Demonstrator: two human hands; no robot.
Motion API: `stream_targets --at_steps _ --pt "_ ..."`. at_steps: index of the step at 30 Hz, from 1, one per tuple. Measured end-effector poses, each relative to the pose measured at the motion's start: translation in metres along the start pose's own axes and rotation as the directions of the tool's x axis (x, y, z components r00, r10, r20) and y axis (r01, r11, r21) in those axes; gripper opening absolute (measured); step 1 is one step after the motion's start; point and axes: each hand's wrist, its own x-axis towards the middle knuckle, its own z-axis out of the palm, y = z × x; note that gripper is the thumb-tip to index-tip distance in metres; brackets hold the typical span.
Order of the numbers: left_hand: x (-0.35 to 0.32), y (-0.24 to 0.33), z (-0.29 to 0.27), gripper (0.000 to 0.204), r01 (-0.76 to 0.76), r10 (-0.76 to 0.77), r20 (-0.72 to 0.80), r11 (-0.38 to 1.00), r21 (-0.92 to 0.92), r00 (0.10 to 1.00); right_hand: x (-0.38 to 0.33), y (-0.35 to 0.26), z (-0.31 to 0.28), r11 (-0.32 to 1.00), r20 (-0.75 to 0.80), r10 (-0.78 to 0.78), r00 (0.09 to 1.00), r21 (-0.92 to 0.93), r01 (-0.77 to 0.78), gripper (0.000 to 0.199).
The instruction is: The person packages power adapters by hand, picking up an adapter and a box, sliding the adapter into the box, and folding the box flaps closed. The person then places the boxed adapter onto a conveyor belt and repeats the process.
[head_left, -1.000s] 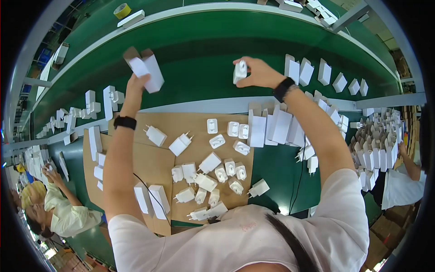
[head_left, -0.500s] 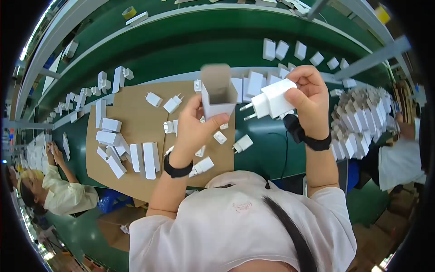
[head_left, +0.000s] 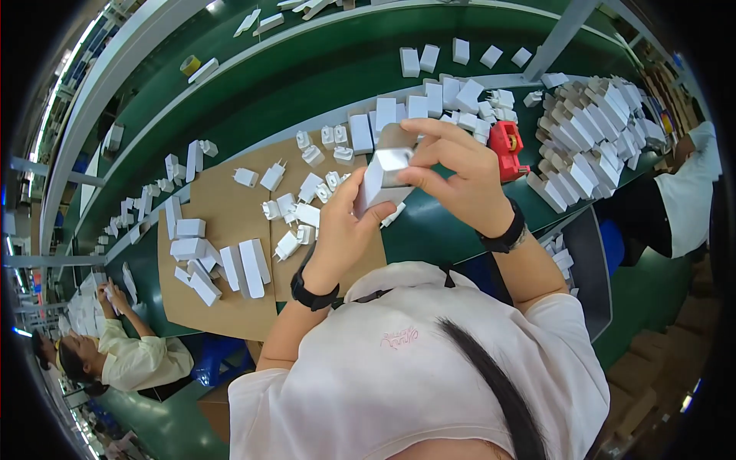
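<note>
A small white carton (head_left: pixel 374 190) stands tilted in my left hand (head_left: pixel 337 247), whose fingers and thumb wrap its sides. At the carton's open mouth sits a white plug charger (head_left: pixel 393 159), mostly inside, its prongs out of sight. My right hand (head_left: pixel 460 172) pinches the charger's top end between thumb and fingers. Below and left of my hands, several loose white chargers (head_left: pixel 287 245) lie on a brown cardboard sheet (head_left: pixel 218 188). Further left on that sheet rest several closed white cartons (head_left: pixel 251 268).
A red tape dispenser (head_left: pixel 506 149) stands right of my hands, beside a big heap of open white cartons (head_left: pixel 586 138). A grey bin (head_left: pixel 602 280) sits at the table's right edge. Co-workers are at the left (head_left: pixel 146 360) and right (head_left: pixel 682 211). A metal post (head_left: pixel 563 38) rises at the far right.
The charger, earlier held apart right of the carton, is now in its mouth. My right hand has moved left to the carton. The view has shifted, bringing the red dispenser into sight.
</note>
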Motion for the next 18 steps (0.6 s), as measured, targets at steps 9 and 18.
stream_targets --at_steps 9,18 --pt "0.009 -0.021 0.004 0.054 0.143 -0.150 0.014 0.899 -0.415 0.989 0.007 0.029 0.017 0.761 0.474 0.356 0.806 0.354 -0.544 0.083" --pt "0.011 -0.060 -0.075 0.040 0.226 -0.303 -0.390 0.946 -0.232 0.869 0.129 0.252 0.050 0.701 0.248 0.672 0.697 0.089 -0.708 0.070"
